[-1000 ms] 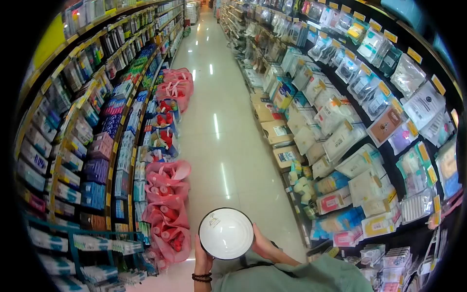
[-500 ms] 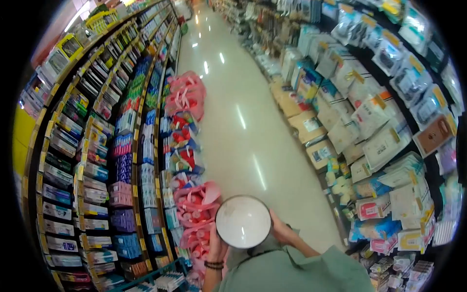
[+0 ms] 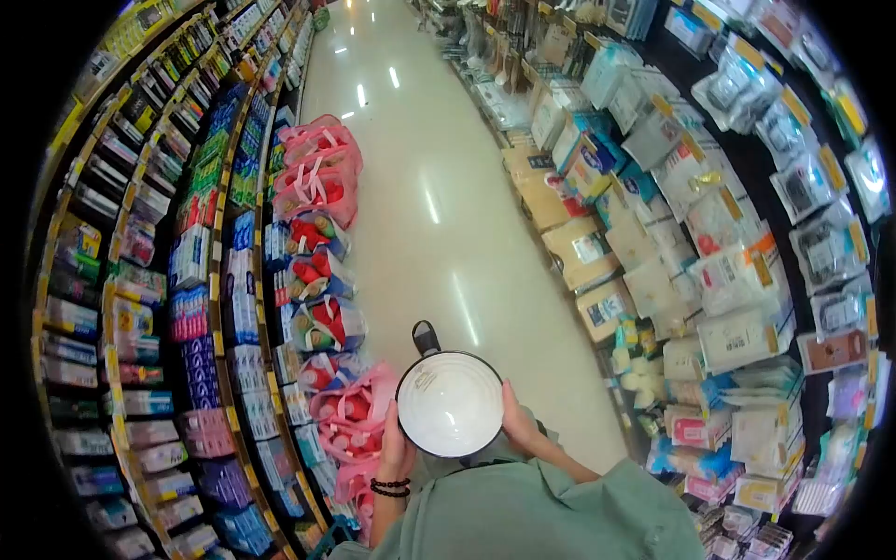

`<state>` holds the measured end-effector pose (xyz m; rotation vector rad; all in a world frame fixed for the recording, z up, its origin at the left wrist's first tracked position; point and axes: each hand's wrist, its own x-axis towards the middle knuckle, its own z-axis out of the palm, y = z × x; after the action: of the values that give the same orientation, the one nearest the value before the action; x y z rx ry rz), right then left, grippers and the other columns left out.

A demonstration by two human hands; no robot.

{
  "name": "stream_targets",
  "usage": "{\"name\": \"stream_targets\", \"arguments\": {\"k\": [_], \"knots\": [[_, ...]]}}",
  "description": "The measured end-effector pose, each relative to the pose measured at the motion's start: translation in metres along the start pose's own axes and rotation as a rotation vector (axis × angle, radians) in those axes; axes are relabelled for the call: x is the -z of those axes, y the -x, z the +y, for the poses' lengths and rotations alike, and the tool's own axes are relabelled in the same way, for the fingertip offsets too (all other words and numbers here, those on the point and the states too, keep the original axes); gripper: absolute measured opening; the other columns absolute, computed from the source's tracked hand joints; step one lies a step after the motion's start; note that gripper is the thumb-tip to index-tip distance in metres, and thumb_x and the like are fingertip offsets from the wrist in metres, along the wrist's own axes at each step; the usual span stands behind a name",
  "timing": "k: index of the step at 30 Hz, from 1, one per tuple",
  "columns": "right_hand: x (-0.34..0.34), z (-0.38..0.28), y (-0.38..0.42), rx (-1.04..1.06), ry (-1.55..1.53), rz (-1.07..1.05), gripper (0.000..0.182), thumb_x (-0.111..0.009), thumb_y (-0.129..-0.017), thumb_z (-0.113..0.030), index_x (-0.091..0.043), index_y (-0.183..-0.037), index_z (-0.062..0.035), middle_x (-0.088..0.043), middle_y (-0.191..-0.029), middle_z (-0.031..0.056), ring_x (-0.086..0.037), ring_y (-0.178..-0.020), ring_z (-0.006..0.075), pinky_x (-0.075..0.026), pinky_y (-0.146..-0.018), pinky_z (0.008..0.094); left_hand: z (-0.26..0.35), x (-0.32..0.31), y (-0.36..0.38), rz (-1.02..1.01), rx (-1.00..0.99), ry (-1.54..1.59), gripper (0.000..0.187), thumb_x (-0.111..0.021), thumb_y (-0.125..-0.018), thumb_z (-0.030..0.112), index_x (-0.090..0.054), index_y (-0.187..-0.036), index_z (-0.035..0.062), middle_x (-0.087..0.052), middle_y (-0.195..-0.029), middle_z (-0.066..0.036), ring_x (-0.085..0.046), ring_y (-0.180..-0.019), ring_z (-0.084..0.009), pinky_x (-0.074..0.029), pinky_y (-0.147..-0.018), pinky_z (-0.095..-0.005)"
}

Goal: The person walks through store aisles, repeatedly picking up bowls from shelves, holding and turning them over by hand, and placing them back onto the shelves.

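A round white pan with a black rim and a dark looped handle is held in front of my green shirt. Its smooth inside faces up, with a small mark near the upper left. My left hand, a dark beaded bracelet at its wrist, grips the pan's left side. On the opposite side my right hand closes against the rim. The dark handle points away from me, toward the aisle; most of the fingers are hidden under the pan.
A shiny pale floor runs ahead between two shelf rows. On the left, pink bags with red items stand along shelves of boxed toothpaste. Hanging packets and brown cardboard packs line the right side.
The pan has turned or tipped so that its dark handle shows at the far side. The view has shifted and the shelves stand a little differently; both hands keep hold of the pan.
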<state>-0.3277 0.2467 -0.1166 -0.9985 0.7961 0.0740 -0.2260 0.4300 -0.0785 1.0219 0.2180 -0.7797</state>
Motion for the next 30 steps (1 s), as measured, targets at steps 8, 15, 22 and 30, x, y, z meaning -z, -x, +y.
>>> {"name": "stream_targets", "arguments": {"k": [8,15,22,30], "knots": [[-0.094,-0.15,-0.144,0.218,0.388,0.012,0.063,-0.018,-0.106,-0.04,-0.04,-0.134,0.0123,-0.049,-0.136,0.0208,-0.042,-0.129,0.0249,-0.028,-0.111,0.033,0.124,0.021,-0.179,-0.031,0.075,0.167,0.048,-0.037,-0.101,0.037,-0.057,-0.125,-0.0001,-0.063,-0.124,-0.009,-0.059,-0.112,-0.0185,-0.044,-0.1,-0.0333],[-0.129,-0.234,-0.271,0.284,0.415,-0.182,0.061,-0.018,-0.107,-0.036,-0.049,-0.126,0.0125,-0.057,-0.127,0.0207,-0.049,-0.121,0.0231,-0.034,-0.107,0.0332,0.224,0.017,-0.3,-0.108,0.056,0.257,0.048,-0.04,-0.098,0.036,-0.058,-0.123,-0.0007,-0.065,-0.12,-0.011,-0.061,-0.11,-0.022,-0.045,-0.099,-0.0353],[-0.166,-0.325,-0.348,0.306,0.416,-0.046,0.06,-0.022,-0.107,-0.037,-0.054,-0.123,0.0104,-0.06,-0.122,0.0165,-0.053,-0.115,0.0215,-0.037,-0.104,0.0323,0.273,0.003,-0.42,-0.169,0.172,0.286,0.047,-0.04,-0.096,0.035,-0.059,-0.122,0.0,-0.065,-0.12,-0.012,-0.061,-0.11,-0.0242,-0.046,-0.099,-0.0376],[-0.169,-0.408,-0.552,0.099,-0.006,-0.082,0.055,-0.029,-0.105,-0.038,-0.049,-0.133,0.0059,-0.055,-0.132,0.016,-0.052,-0.121,0.0209,-0.038,-0.105,0.0325,0.362,-0.058,-0.602,-0.139,0.123,-0.066,0.056,-0.034,-0.101,0.042,-0.048,-0.135,-0.0008,-0.057,-0.132,-0.013,-0.054,-0.121,-0.0237,-0.039,-0.106,-0.0373]]}}
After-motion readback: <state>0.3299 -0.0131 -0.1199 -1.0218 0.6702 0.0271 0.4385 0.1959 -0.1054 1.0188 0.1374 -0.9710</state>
